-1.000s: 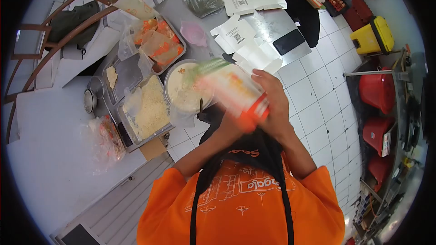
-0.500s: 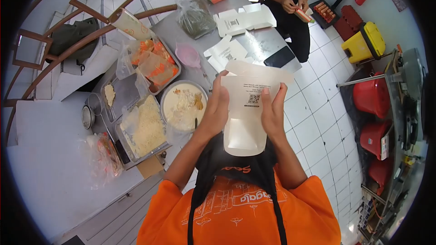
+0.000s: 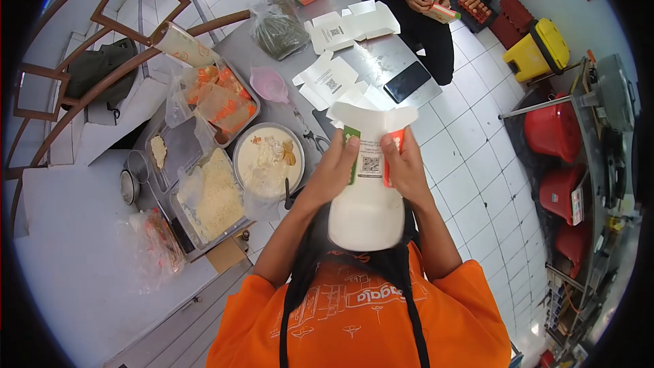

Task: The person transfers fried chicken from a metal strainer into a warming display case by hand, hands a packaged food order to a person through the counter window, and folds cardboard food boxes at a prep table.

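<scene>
An unfolded white cardboard box (image 3: 366,221) with a printed QR code is held up in front of my chest. My left hand (image 3: 332,176) grips its left edge, thumb pressing a green side flap that is bent inward. On the opposite edge, my right hand (image 3: 409,174) pinches a red-orange flap, also turned in. The box's rounded lower panel hangs over my black apron. Beyond it, more flat boxes (image 3: 328,82) lie on the metal table (image 3: 402,51), close to a black phone (image 3: 407,82).
To the left are a bowl of creamy batter (image 3: 252,160), a tray of pale crumbs (image 3: 221,194), a tray with bagged orange food (image 3: 228,105) and a pink strainer (image 3: 269,84). Another person (image 3: 415,0) handles a box across the table. Red bins (image 3: 555,129) line the right-hand shelf.
Both side flaps of the box have been folded inward, so their green and red printed faces now show. The box sits slightly lower, and the view has shifted a little.
</scene>
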Motion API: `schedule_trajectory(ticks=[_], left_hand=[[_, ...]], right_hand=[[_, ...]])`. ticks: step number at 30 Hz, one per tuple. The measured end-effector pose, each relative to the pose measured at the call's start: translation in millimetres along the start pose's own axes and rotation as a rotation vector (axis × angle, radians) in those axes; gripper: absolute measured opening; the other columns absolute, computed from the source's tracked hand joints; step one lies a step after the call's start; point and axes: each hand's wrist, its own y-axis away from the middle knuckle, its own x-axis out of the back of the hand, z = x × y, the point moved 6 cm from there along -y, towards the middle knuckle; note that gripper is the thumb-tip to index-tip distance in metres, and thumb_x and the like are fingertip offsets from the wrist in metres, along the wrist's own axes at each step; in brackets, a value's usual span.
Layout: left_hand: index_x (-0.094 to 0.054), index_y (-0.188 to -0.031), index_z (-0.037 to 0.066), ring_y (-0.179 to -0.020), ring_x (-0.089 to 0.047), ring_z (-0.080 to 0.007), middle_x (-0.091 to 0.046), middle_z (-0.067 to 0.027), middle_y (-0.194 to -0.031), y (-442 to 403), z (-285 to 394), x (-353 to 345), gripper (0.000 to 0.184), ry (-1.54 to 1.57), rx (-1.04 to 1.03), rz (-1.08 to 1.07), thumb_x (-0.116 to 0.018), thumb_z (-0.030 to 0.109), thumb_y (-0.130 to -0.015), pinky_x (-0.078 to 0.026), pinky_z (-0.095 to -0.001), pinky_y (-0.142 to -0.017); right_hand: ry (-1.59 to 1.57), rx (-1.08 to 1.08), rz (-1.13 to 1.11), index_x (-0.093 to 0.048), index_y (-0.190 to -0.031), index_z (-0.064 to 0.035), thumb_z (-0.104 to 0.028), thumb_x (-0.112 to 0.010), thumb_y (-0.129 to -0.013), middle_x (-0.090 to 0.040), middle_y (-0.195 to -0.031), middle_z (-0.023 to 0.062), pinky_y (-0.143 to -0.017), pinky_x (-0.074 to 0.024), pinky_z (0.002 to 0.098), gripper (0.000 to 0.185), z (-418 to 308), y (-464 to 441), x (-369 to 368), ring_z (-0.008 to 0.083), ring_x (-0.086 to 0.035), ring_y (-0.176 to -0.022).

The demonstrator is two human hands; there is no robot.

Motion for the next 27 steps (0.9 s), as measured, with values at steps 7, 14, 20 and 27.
schedule_trajectory(ticks=[7,14,20,27], left_hand=[[-0.029,-0.151,0.003,-0.114,-0.054,-0.0126,-0.059,-0.0153,-0.129,0,10,-1,0.054,-0.047,-0.210,0.153,-0.048,0.011,-0.102,-0.044,-0.0268,-0.095],[-0.025,-0.153,0.005,-0.115,-0.056,-0.0179,-0.060,-0.0187,-0.128,5,13,-3,0.067,-0.310,-0.222,0.145,-0.058,0.013,-0.096,-0.043,-0.0312,-0.099],[-0.041,-0.145,0.006,-0.093,-0.061,-0.0096,-0.067,-0.0097,-0.107,6,18,-1,0.061,-0.145,-0.063,0.169,-0.067,0.013,-0.091,-0.049,-0.0261,-0.083],[-0.056,-0.126,0.004,-0.088,-0.061,-0.0078,-0.066,-0.0058,-0.099,14,7,2,0.039,-0.323,-0.148,0.129,-0.069,0.013,-0.090,-0.051,-0.0253,-0.076]], right_hand=[[0.197,0.034,0.098,-0.028,-0.151,-0.0014,-0.012,-0.043,-0.103,-0.059,-0.125,0.0193,-0.089,-0.0484,0.0292,0.051,-20,1,2,0.0187,-0.061,-0.104],[0.145,0.065,0.128,-0.025,-0.152,-0.0025,-0.006,-0.053,-0.098,-0.058,-0.124,0.0181,-0.090,-0.0483,0.0284,0.061,-14,10,3,0.0174,-0.059,-0.108],[0.173,-0.017,0.065,-0.045,-0.139,-0.0010,0.000,-0.058,-0.092,-0.060,-0.120,0.0129,-0.085,-0.0501,0.0263,0.049,5,15,5,0.0140,-0.059,-0.105],[-0.011,0.009,0.191,-0.048,-0.135,-0.0008,0.003,-0.053,-0.091,-0.060,-0.117,0.0126,-0.075,-0.0511,0.0224,0.045,0,27,-4,0.0111,-0.062,-0.086]])
